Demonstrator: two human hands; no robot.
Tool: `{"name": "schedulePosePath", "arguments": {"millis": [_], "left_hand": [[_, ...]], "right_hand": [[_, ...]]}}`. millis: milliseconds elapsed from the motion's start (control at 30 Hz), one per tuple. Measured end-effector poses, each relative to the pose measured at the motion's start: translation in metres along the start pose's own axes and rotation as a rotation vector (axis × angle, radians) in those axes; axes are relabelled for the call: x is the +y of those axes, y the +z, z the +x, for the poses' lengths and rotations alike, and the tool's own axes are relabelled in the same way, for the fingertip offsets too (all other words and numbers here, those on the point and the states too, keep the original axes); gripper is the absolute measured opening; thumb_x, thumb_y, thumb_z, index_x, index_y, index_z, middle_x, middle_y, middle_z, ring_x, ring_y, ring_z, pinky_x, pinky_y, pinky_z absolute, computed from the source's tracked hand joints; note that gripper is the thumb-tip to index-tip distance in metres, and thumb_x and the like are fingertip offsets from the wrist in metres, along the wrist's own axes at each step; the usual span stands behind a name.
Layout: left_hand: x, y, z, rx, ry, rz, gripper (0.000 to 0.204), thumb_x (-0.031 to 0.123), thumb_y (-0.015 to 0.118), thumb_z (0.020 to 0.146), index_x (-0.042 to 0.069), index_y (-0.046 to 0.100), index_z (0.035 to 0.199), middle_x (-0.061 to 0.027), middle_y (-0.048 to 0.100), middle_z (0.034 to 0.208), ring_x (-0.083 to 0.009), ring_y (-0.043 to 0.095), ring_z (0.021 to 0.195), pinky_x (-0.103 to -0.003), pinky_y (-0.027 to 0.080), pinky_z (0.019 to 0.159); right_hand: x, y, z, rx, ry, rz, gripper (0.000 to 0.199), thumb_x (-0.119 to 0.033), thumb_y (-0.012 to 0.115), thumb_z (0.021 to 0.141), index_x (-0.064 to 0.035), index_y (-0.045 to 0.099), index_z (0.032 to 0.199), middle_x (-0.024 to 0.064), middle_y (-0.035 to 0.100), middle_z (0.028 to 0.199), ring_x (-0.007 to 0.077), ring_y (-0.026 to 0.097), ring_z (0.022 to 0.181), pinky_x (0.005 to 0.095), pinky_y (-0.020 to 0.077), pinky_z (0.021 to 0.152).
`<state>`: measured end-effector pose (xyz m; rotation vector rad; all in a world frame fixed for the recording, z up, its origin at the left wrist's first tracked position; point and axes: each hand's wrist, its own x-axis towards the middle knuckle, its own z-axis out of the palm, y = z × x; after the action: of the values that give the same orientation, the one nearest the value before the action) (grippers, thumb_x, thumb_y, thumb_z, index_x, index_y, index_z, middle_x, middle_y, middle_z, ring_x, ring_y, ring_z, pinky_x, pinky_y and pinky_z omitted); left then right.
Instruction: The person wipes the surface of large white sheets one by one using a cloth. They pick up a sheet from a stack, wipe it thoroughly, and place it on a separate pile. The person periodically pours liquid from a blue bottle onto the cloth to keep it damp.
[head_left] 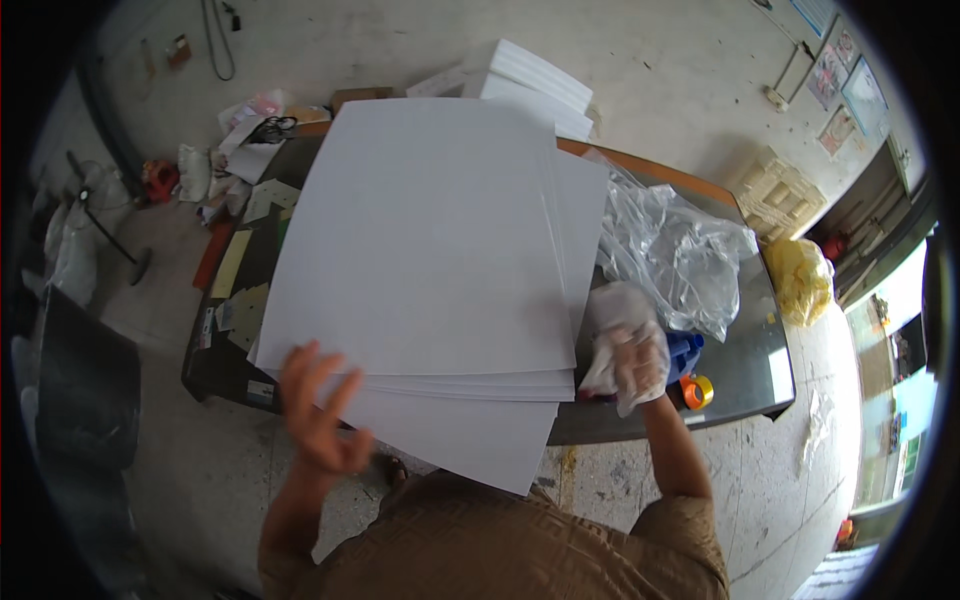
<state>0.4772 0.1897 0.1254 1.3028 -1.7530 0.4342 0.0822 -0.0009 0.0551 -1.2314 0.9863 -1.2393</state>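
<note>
A stack of large white sheets (430, 240) covers the middle of the dark table, its lower sheets fanned out and overhanging the near edge. Over the stack's near left corner, my left hand (322, 408) is open with spread fingers; whether it touches the paper I cannot tell. My right hand (637, 362), to the right of the stack, grips crumpled whitish see-through plastic (622, 308) that wraps over its fingers. Just right of that hand are a blue plastic object (686, 350), partly hidden, and a yellow-orange roll of tape (698, 391).
Crumpled clear plastic sheeting (675, 245) lies on the table's right side (770, 345). Small cards and papers (245, 310) line its left side. Beyond the far edge are white foam sheets (535, 85). A yellow bag (800, 280) stands at right, a dark chair (85, 380) at left.
</note>
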Motion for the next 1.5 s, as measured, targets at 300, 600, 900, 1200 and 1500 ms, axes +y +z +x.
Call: {"name": "schedulePosePath", "arguments": {"millis": [300, 600, 900, 1200, 1500], "left_hand": [[-0.300, -0.014, 0.061, -0.149, -1.169, -0.586, 0.092, 0.074, 0.041, 0.089, -0.006, 0.050, 0.136, -0.0231, 0.056, 0.132, -0.0312, 0.052, 0.125, -0.044, 0.037, 0.107], [-0.395, 0.138, 0.166, -0.367, -1.284, -0.916, 0.110, 0.087, 0.037, 0.080, -0.005, 0.046, 0.139, -0.0183, 0.063, 0.120, -0.0243, 0.061, 0.107, -0.038, 0.046, 0.094], [-0.390, 0.187, 0.221, -0.590, -0.956, -1.262, 0.083, 0.070, 0.028, 0.096, 0.006, 0.039, 0.147, -0.0141, 0.049, 0.144, -0.0273, 0.049, 0.131, -0.040, 0.041, 0.107], [-0.415, 0.222, 0.254, -0.639, -0.971, -1.265, 0.089, 0.074, 0.034, 0.092, 0.005, 0.038, 0.148, -0.0161, 0.045, 0.146, -0.0308, 0.048, 0.132, -0.044, 0.040, 0.107], [-0.404, 0.222, 0.253, -0.630, -0.937, -1.287, 0.090, 0.075, 0.037, 0.091, 0.005, 0.039, 0.148, -0.0154, 0.045, 0.147, -0.0277, 0.045, 0.133, -0.041, 0.039, 0.107]], "right_hand": [[0.042, 0.012, 0.138, 0.463, 0.133, -0.197, 0.070, -0.062, 0.049, 0.094, -0.0172, 0.039, 0.147, 0.0075, 0.062, 0.114, 0.0204, 0.056, 0.094, 0.0369, 0.0470, 0.083], [0.085, -0.016, 0.265, 0.308, 0.385, -0.388, 0.048, -0.051, 0.036, 0.102, -0.0239, 0.040, 0.141, 0.0112, 0.058, 0.127, 0.0294, 0.061, 0.111, 0.0487, 0.0507, 0.085], [0.013, 0.018, 0.278, 0.131, 0.515, -0.228, 0.049, -0.053, 0.037, 0.100, -0.0260, 0.040, 0.142, 0.0131, 0.060, 0.125, 0.0311, 0.062, 0.109, 0.0487, 0.0507, 0.085], [0.023, 0.047, 0.307, 0.273, 0.412, -0.261, 0.051, -0.054, 0.039, 0.099, -0.0280, 0.040, 0.142, 0.0149, 0.061, 0.124, 0.0328, 0.063, 0.108, 0.0487, 0.0506, 0.085], [0.030, 0.103, 0.394, 0.414, 0.137, -0.913, 0.065, -0.060, 0.052, 0.091, -0.0154, 0.048, 0.137, 0.0210, 0.062, 0.126, 0.0410, 0.058, 0.117, 0.0473, 0.0457, 0.097]]}}
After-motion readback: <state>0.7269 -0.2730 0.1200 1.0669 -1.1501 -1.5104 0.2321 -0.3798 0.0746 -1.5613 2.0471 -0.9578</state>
